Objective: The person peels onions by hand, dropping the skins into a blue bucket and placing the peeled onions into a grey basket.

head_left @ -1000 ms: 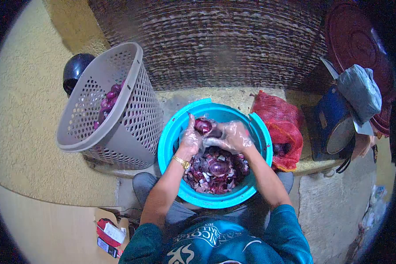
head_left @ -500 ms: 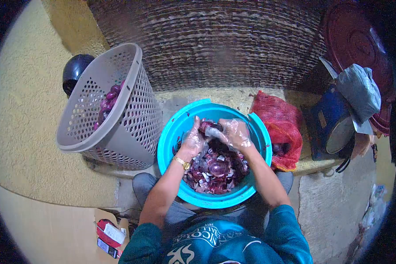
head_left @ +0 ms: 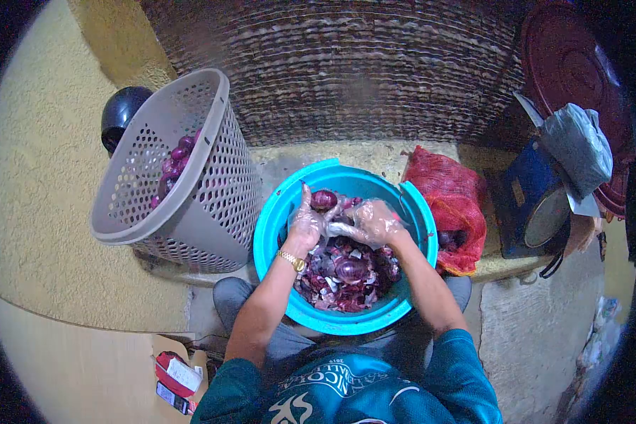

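Both hands wear clear plastic gloves over a turquoise basin (head_left: 265, 247) of red onions and loose skins. A purple onion (head_left: 324, 201) rests at the fingers of my left hand (head_left: 308, 225), whose thumb points up and apart. My right hand (head_left: 376, 222) is closed beside it, with its fingers curled; something small and white and purple shows at its fingertips, too unclear to name. Below the hands, a larger onion (head_left: 352, 270) lies on the skins (head_left: 332, 293).
A grey perforated basket (head_left: 222, 177) with peeled onions (head_left: 173, 169) stands left. A red mesh bag (head_left: 445, 180) touches the basin's right side. Further right are a blue scale (head_left: 533, 201), a plastic bag (head_left: 578, 148) and a dark red lid (head_left: 569, 63).
The onion between my hands now shows more of its purple surface and sits slightly left. My right hand has shifted a little down and left, its fingers more curled.
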Available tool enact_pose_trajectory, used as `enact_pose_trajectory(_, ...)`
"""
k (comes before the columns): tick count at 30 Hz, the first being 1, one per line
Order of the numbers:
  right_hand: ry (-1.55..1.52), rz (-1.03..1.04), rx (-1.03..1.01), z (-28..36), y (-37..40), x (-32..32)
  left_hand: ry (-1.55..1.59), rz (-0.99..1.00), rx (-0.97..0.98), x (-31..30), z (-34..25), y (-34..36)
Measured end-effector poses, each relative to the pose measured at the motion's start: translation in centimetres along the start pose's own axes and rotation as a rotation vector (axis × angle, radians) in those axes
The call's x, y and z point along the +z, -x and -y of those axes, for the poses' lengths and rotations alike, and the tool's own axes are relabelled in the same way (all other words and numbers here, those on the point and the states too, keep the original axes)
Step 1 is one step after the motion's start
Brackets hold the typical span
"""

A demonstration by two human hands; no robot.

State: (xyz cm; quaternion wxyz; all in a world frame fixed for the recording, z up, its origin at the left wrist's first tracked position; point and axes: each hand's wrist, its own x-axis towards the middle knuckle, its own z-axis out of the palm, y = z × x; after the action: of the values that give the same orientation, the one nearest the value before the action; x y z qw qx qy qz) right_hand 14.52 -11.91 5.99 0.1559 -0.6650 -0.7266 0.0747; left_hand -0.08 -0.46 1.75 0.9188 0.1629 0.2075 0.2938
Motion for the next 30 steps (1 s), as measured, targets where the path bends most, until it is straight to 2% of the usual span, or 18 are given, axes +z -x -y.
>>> enact_pose_trajectory(2, 0.018, 0.033, -0.035, -0.2, 0.1, 0.1, 0.016, -0.005, 0.025, -0.2, 0.0, -0.1)
enact_pose_trajectory(5, 0.047, -0.065, 0.018, -0.8, 0.4, 0.8, 0.004, -0.072, 0.069, -0.4, 0.0, -0.2)
enact_pose_trajectory(7, 0.021, -0.202, 0.057, -1.5, 0.1, 1.7, 0.096, 0.051, -0.044, -2.5, -0.2, -1.7)
enact_pose_trajectory(8, 0.015, -0.244, 0.103, -1.8, -0.1, 2.4, 0.096, 0.051, -0.044, -3.1, 0.0, -2.1)
enact_pose_trajectory(11, -0.076, -0.197, 0.041, -1.5, -0.1, 1.5, 0.100, 0.038, -0.032, -4.1, -0.1, -2.5)
enact_pose_trajectory(13, -0.038, -0.163, 0.084, -0.4, 0.0, 0.0, 0.113, 0.239, -0.092, -4.6, -0.4, -2.8)
enact_pose_trajectory(14, 0.000, -0.130, 0.128, -0.1, 0.1, -0.4, 0.114, 0.238, -0.093, -4.8, -0.1, -2.9)
enact_pose_trajectory(16, -0.018, -0.151, 0.104, -1.0, 0.1, 0.5, 0.054, 0.075, -0.047, -1.7, 0.1, -1.1)
enact_pose_trajectory(20, -0.168, -0.230, 0.130, -0.2, 0.2, -0.1, -0.018, 0.199, 0.053, -0.9, 0.1, -0.5)
enact_pose_trajectory(23, -0.093, -0.329, 0.170, 0.3, 0.4, -0.1, 0.025, 0.181, -0.055, -0.6, 0.0, 0.0)
enact_pose_trajectory(25, -0.077, -0.324, 0.182, 0.6, 0.3, -0.2, -0.210, 0.080, 0.064, -0.6, 0.4, 0.1)
enact_pose_trajectory(28, -0.071, -0.300, 0.196, 0.4, 0.0, 0.3, -0.347, 0.040, 0.108, 0.7, 0.7, 1.1)
enact_pose_trajectory(30, -0.080, -0.280, 0.200, 0.3, 0.1, 0.4, -0.334, 0.023, 0.098, 1.2, 0.7, 1.5)
